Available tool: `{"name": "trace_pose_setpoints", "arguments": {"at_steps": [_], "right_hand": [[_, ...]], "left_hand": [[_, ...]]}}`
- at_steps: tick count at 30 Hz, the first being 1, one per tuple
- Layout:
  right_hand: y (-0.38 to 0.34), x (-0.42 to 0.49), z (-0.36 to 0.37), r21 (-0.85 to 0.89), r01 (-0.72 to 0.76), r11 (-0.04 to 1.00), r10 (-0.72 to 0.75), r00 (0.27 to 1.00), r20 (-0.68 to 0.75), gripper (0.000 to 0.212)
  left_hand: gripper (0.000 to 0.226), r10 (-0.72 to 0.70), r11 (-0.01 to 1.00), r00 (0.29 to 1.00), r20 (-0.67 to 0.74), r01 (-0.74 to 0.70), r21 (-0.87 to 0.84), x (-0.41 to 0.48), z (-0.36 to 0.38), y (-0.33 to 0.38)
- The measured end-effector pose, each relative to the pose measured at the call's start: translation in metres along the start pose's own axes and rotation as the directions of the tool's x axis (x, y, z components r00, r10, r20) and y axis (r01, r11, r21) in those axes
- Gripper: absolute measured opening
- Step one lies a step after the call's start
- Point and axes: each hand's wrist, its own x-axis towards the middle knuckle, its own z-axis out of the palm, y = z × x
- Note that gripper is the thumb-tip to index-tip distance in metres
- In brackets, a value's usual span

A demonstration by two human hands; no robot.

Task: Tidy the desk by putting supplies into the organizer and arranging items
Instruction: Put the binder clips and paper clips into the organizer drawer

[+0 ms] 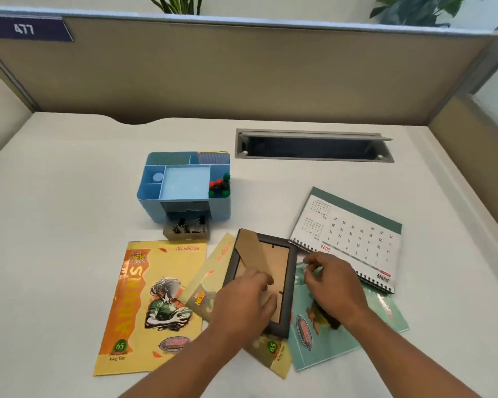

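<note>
Palm of left grip (246, 300) rests relaxed on the face-down dark-rimmed, cardboard-backed picture frame (279, 259), likely steadying it, while right grip (332, 280) beside it curls, contents unclear.

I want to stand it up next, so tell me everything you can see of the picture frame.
The frame has a dark border and a brown, cardboard-looking back. It lies face down and askew across a yellow notebook and a green notebook. Its stand points to the far left corner. The left hand rests on the back; the right hand is by its right edge, contact unclear.
</note>
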Motion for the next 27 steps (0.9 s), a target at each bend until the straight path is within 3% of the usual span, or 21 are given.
{"name": "trace_pose_setpoints", "arguments": {"at_steps": [7, 13, 19, 24, 27], "right_hand": [[0.044, 0.001, -0.025, -0.019, -0.022, 1.000, 0.024, 0.994, 0.108, 0.029], [0.056, 0.008, -0.035, -0.060, 0.021, 0.998, -0.013, 0.990, 0.141, 0.030], [0.062, -0.002, -0.054, -0.313, 0.078, 0.946, -0.034, 0.989, 0.146, 0.020], [0.083, -0.016, -0.064, -0.266, 0.046, 0.963, -0.024, 0.996, 0.087, 0.028], [0.096, -0.015, -0.064, -0.240, 0.035, 0.970, -0.003, 0.991, 0.134, 0.031]], "left_hand": [[0.033, 0.023, 0.996, 0.995, 0.102, -0.031, 0.080, 0.005, 0.041, 0.052], [0.034, 0.004, 0.993, 0.996, 0.088, -0.015, 0.115, 0.007, 0.061, 0.073], [0.033, -0.110, 0.993, 0.993, 0.031, 0.108, 0.049, 0.025, 0.067, 0.083], [0.033, -0.153, 0.987, 0.987, 0.044, 0.150, 0.057, 0.036, 0.075, 0.089], [0.033, -0.176, 0.982, 0.983, 0.045, 0.172, 0.082, 0.041, 0.080, 0.092]]}}
